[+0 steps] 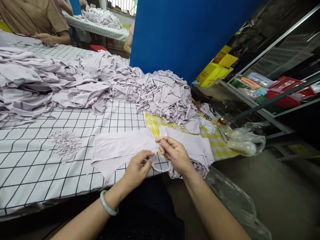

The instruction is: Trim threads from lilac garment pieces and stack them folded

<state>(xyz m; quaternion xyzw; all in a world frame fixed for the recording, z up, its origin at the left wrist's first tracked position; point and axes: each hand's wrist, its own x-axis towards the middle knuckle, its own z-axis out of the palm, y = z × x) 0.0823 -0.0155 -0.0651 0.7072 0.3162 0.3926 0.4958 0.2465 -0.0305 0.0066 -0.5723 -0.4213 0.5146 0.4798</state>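
Note:
A pale lilac fabric garment piece (122, 145) lies flat on the checked tablecloth. My left hand (140, 166) is at its lower right edge, with fingers curled and thumb close to the forefinger; what sits between them, if anything, is too small to make out. A thin pale strap (160, 170) loops down beside those fingertips. My right hand (176, 155) is closed in a pinch at the piece's right end, on something tiny that I cannot name. Under and beside that hand rests a stack of similar folded garment pieces (200, 145).
Large heaps of lilac fabric (165, 93) stretch across the table's back. A small pile of lilac scraps (66, 144) lies left. A blue panel (180, 36) rises behind. At right are a plastic bag (250, 136), white bits (207, 125) and a metal rack (265, 113). Another person's hand (48, 39) shows far left.

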